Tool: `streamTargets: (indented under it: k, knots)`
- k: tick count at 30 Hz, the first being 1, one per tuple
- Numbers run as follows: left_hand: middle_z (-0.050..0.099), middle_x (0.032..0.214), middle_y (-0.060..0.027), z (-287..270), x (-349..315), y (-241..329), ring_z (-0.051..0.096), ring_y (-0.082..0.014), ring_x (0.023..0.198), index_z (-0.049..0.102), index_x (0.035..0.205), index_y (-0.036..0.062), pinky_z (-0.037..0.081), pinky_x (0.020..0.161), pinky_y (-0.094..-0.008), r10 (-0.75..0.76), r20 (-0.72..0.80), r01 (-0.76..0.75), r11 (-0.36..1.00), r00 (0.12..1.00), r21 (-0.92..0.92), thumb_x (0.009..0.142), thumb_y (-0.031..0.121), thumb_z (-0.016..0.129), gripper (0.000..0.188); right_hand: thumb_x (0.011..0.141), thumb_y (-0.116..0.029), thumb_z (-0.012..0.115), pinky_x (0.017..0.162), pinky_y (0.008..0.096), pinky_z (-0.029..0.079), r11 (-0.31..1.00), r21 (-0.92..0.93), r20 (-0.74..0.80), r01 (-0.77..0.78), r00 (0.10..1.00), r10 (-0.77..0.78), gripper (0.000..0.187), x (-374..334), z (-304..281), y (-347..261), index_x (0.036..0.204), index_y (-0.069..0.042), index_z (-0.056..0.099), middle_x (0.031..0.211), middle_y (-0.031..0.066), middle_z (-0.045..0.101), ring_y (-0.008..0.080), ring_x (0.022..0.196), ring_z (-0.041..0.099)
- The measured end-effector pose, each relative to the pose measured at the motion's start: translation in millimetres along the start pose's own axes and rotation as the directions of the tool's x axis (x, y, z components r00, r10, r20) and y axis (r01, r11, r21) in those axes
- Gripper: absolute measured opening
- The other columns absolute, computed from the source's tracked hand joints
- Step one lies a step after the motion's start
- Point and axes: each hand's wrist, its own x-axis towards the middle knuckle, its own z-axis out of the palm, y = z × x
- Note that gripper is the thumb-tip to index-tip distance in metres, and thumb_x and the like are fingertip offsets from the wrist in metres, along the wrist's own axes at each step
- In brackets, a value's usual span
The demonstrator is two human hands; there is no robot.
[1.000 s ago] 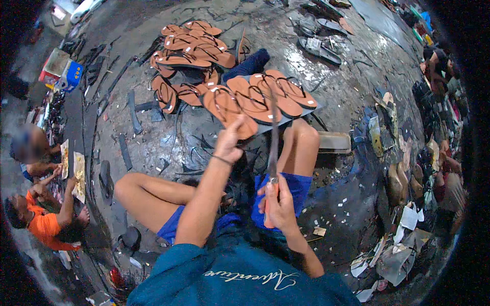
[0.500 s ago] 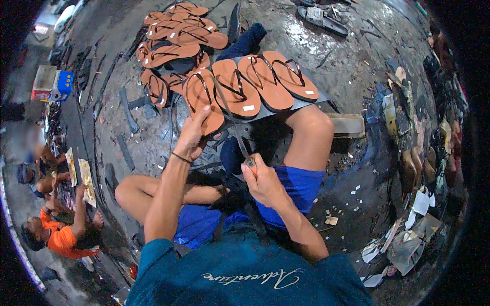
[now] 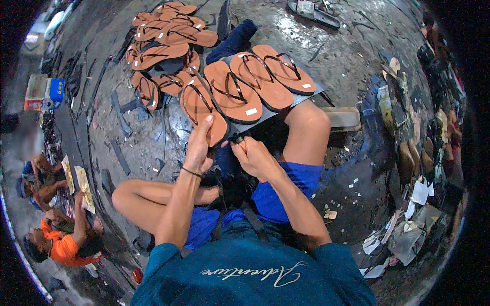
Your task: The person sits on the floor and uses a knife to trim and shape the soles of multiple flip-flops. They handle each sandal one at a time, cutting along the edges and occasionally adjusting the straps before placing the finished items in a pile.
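My left hand (image 3: 200,148) grips the heel end of a brown flip-flop (image 3: 203,109), thumb on top. Dark glossy straps cross it. Closed around the low end of a long thin knife, my right hand (image 3: 252,157) sits just right of that heel. The blade (image 3: 200,78) looks like a dark line along the sole's right edge, and the handle is mostly hidden by my fingers. Alongside lie three more brown flip-flops, a near one (image 3: 234,94), a middle one (image 3: 261,81) and a far right one (image 3: 284,71), on a grey board (image 3: 309,99) across my lap.
A pile of finished-looking brown flip-flops (image 3: 163,43) lies at the far left. Dark offcuts (image 3: 120,115) litter the floor. A black sandal (image 3: 314,14) is at the back. Scraps and soles (image 3: 408,153) heap up at right. A person in orange (image 3: 66,242) sits at left.
My right hand has moved up and slightly left, to the heel of the held flip-flop. The knife has gone with it, its blade closer along the sole. The left hand still holds the flip-flop.
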Motion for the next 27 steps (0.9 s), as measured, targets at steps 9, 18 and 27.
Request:
streamTargets:
  k: [9, 18, 27]
  knots:
    - [0.066, 0.107, -0.0006, 32, -5, -26, 0.064, -0.0144, 0.093, 0.059, 0.117, 0.0107, 0.053, 0.072, -0.0295, 0.000, -0.013, -0.004, 0.954, 1.000, -0.300, 0.096, 0.034, 0.056, 0.031, 0.093, -0.029, 0.048, 0.063, 0.0493, 0.051, 0.999, -0.017, -0.214, -0.033, 0.976, 0.028, 0.033, 20, 48, 63, 0.084, 0.000, 0.063, 0.074, 0.0216, 0.065, 0.0402, 0.069, 0.065]
    - [0.065, 0.105, 0.0030, 28, -15, -20, 0.061, -0.0103, 0.093, 0.060, 0.114, 0.0152, 0.049, 0.072, -0.0258, -0.019, 0.022, 0.025, 0.944, 1.000, -0.328, 0.097, 0.035, 0.056, 0.027, 0.094, -0.033, 0.047, 0.061, 0.0431, 0.049, 0.993, -0.092, -0.201, 0.074, 0.975, -0.091, 0.031, 111, 45, 94, 0.099, -0.003, 0.056, 0.078, 0.0137, 0.063, 0.0309, 0.067, 0.063]
    - [0.061, 0.117, -0.0128, -20, -117, -18, 0.063, -0.0227, 0.105, 0.046, 0.132, 0.0012, 0.053, 0.091, -0.0382, 0.139, -0.013, -0.136, 0.943, 0.990, -0.304, 0.092, 0.023, 0.059, 0.047, 0.100, -0.044, 0.043, 0.056, 0.0382, 0.047, 0.984, -0.056, -0.109, 0.171, 0.978, -0.177, 0.043, 171, 87, 39, 0.110, -0.003, 0.047, 0.082, 0.0104, 0.058, 0.0214, 0.061, 0.059]
